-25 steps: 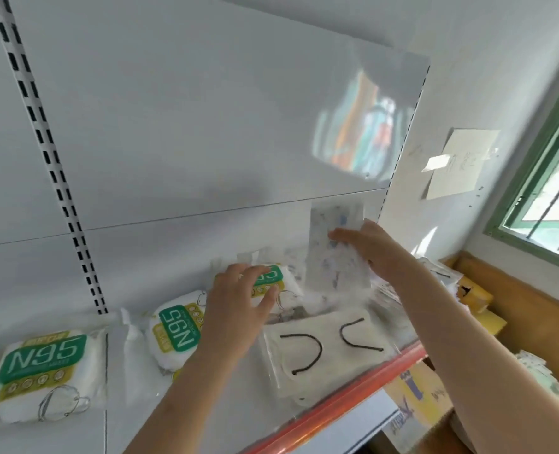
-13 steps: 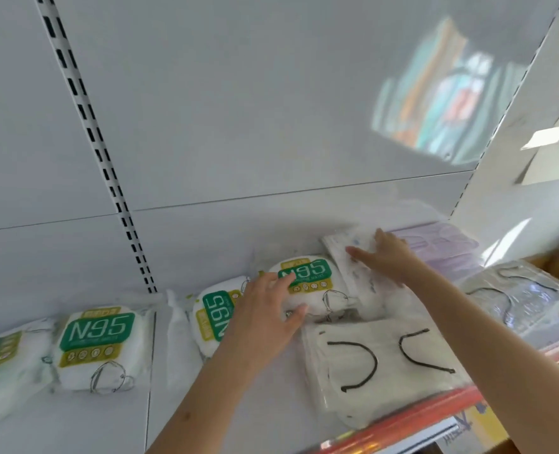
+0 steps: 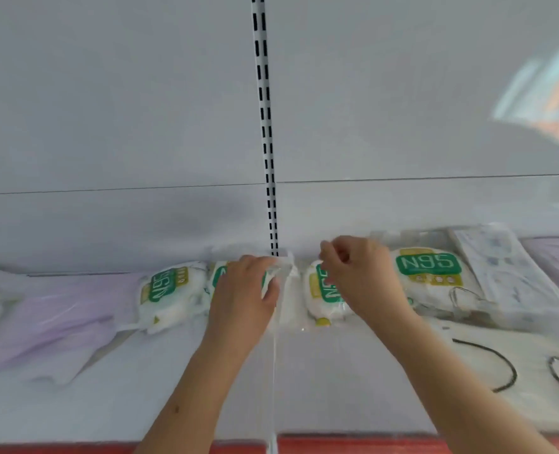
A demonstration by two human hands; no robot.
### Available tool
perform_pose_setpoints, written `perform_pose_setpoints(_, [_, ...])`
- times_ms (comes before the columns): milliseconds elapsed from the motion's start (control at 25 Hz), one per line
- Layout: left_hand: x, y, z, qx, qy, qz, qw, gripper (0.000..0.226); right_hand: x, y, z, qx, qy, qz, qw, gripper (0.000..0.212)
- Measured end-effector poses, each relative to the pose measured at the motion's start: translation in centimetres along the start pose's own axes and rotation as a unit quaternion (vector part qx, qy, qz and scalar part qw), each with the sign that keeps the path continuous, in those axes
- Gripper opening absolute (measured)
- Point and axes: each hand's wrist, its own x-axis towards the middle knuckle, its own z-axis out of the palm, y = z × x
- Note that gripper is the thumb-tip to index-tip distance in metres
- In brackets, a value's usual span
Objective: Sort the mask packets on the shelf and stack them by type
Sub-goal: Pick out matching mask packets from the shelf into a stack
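Several white N95 mask packets with green labels lie in a row along the back of the white shelf [image 3: 320,388]. My left hand [image 3: 242,299] grips one N95 packet [image 3: 220,273] at its clear right edge, thumb below and fingers over the top. My right hand [image 3: 358,280] lies over the neighbouring N95 packet [image 3: 319,291], with curled fingers pinching its upper wrapper edge. Other N95 packets lie to the left [image 3: 170,286] and to the right [image 3: 430,273]. A flat lilac mask packet [image 3: 58,319] lies further left.
A patterned flat packet [image 3: 507,273] and a white mask packet with black ear loops [image 3: 501,365] lie at the right. A slotted upright [image 3: 266,126] runs down the back panel between my hands. The shelf's red front edge [image 3: 386,444] is near me.
The view has swung left along the shelf. My right hand left the patterned packet and came to an N95 packet. My left hand shifted to the N95 packet beside it.
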Motion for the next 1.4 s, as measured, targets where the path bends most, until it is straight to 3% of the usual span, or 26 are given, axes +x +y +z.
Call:
perform_pose_setpoints(80, [-1.5,-3.4,-1.6,0.099,0.012,-0.088,0.991,0.036,-0.8,-1.6,4.7,-0.041,-0.139,0.067,0.987,0.055])
perform_pose_setpoints(160, [-2.6,-5.4,-1.7,0.116,-0.048,-0.096,0.987,0.042,-1.4,-2.4,8.2,-0.080,-0.178,0.098,0.976,0.056])
perform_pose_setpoints(280, [-3.8,-7.4,-2.6,-0.016,-0.045,-0.078,0.996,0.043,-2.4,-3.6,11.3,0.000,-0.123,0.099,0.988,0.041])
perform_pose_setpoints(440, [-4.2,-8.9,-4.2,-0.148,0.062,-0.069,0.985,0.033,-2.1,-4.4,9.1,0.093,-0.016,0.051,0.994,0.024])
perform_pose_setpoints(520, [-4.0,-9.5,-4.4,-0.102,0.150,-0.049,0.982,0.028,-0.8,-3.0,5.3,0.077,0.052,0.068,0.993,0.032])
perform_pose_setpoints(600, [-3.7,-10.8,-4.6,-0.004,0.212,-0.107,0.971,0.028,0.5,-0.1,2.0,0.002,0.075,0.090,0.993,0.040])
perform_pose_setpoints(680, [-3.5,-12.8,-5.1,0.064,0.174,-0.246,0.951,0.054,1.3,2.5,1.1,-0.103,0.060,0.119,0.986,0.029])
perform_pose_setpoints(760, [-3.5,-14.4,-5.6,0.119,0.072,-0.334,0.932,0.080,1.0,3.2,2.4,-0.186,0.091,0.136,0.969,0.033])
perform_pose_setpoints(840, [-3.4,-14.8,-5.2,0.146,0.038,-0.307,0.940,0.075,-0.2,1.3,5.0,-0.178,0.219,0.062,0.957,0.039])
perform_pose_setpoints(880, [-3.3,-14.7,-5.0,0.135,0.054,-0.280,0.949,0.069,-0.9,-0.5,6.4,-0.120,0.271,-0.001,0.955,0.035])
perform_pose_setpoints(920, [-3.3,-14.4,-4.9,0.115,0.074,-0.256,0.957,0.065,-1.5,-2.3,7.9,-0.055,0.272,-0.048,0.959,0.030])
perform_pose_setpoints(960, [-3.1,-14.1,-5.0,0.083,0.088,-0.240,0.963,0.064,-2.2,-3.9,9.6,0.000,0.214,-0.054,0.975,0.029])
perform_pose_setpoints(1040, [-2.7,-13.5,-5.5,-0.024,0.108,-0.209,0.972,0.067,-3.2,-6.5,13.0,0.060,-0.002,0.039,0.997,0.041])
perform_pose_setpoints(1120, [-2.7,-12.7,-5.9,-0.134,0.120,-0.182,0.967,0.069,-3.8,-7.9,14.9,0.156,-0.164,0.164,0.960,0.052])
perform_pose_setpoints(1200, [-2.7,-11.6,-6.6,-0.218,0.137,-0.171,0.951,0.064,-3.7,-7.8,15.0,0.267,-0.170,0.194,0.928,0.041])
perform_pose_setpoints(1280, [-2.6,-9.4,-7.5,-0.321,0.118,-0.176,0.923,0.055,-3.2,-7.4,13.2,0.323,-0.101,0.152,0.929,0.026])
perform_pose_setpoints(1400, [-2.0,-4.5,-7.4,-0.538,0.008,-0.150,0.830,0.046,-1.7,-6.0,7.2,0.328,0.045,0.100,0.938,0.030])
